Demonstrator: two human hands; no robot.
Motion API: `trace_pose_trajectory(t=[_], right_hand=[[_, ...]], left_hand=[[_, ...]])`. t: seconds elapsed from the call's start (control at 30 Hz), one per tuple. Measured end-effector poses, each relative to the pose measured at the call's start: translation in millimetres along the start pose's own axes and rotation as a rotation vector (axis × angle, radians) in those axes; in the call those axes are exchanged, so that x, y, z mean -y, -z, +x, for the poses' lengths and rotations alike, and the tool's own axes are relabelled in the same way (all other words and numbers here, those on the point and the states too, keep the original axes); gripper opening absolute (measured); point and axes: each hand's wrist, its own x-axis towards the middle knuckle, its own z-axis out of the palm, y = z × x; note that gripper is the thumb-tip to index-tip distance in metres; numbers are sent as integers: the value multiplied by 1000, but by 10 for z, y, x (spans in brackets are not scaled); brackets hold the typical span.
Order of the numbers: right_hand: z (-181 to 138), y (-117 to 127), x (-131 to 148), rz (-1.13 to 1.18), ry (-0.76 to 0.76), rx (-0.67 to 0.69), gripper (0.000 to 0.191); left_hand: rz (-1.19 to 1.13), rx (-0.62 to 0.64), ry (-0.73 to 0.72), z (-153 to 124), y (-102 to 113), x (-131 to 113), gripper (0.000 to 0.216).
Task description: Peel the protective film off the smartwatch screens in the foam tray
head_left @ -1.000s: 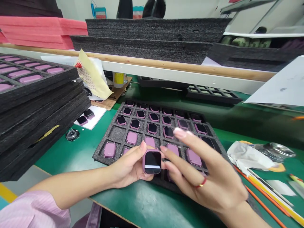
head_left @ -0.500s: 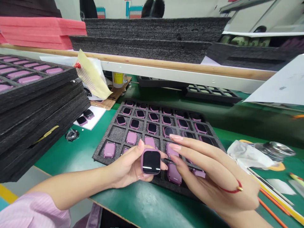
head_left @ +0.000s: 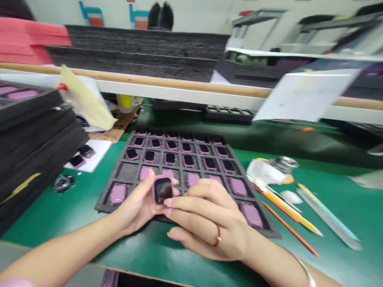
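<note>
Green matting is covering the bench, with a black foam tray [head_left: 125,171] of purple watch bodies lying on it. Over its near edge, the left hand [head_left: 136,207] is pinching one watch body [head_left: 163,190] by its sides, screen up. It looks light, rigid and glossy, so likely slippery and easily smudged; the edges seem the safest hold. The right hand [head_left: 209,223] is curling loosely, fingertips touching the watch's lower edge.

Bright, even overhead light, soft shadow under right hand [head_left: 209,221] on green mat [head_left: 329,207]. Heavy motion blur across frame, worst far from the hands: shelf [head_left: 179,81] and paper sheet [head_left: 305,93] smeared. Wide-angle bending at edges, faint glare on watch screen [head_left: 163,190]
</note>
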Motion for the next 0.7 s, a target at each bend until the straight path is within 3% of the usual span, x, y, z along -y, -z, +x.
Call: trace_pose_trajectory(t=[0.1, 0.17, 0.27, 0.33, 0.47, 0.57, 0.7], right_hand=[[-99, 103, -29, -9, -38, 9, 11], [-284, 208, -120, -120, -160, 85, 12], [-683, 482, -347, -382, -514, 261, 24], [-983, 721, -517, -517, -712, 288, 30], [-1505, 1096, -772, -656, -1049, 421, 22], [-1716, 1186, -848, -640, -1195, 508, 21], [-1745, 1249, -849, -550, -1268, 556, 22]], left_hand=[[141, -126, -58, 5, -41, -41, 58], [256, -169, -109, 4, -64, -54, 63], [452, -197, -137, -12, -80, -40, 55], [562, -185, -138, -26, -77, -15, 48], [658, -108, -139, -36, -42, 29, 42], [692, -88, -151, -30, -11, 38, 41], [721, -95, -152, -30, -4, 31, 40]])
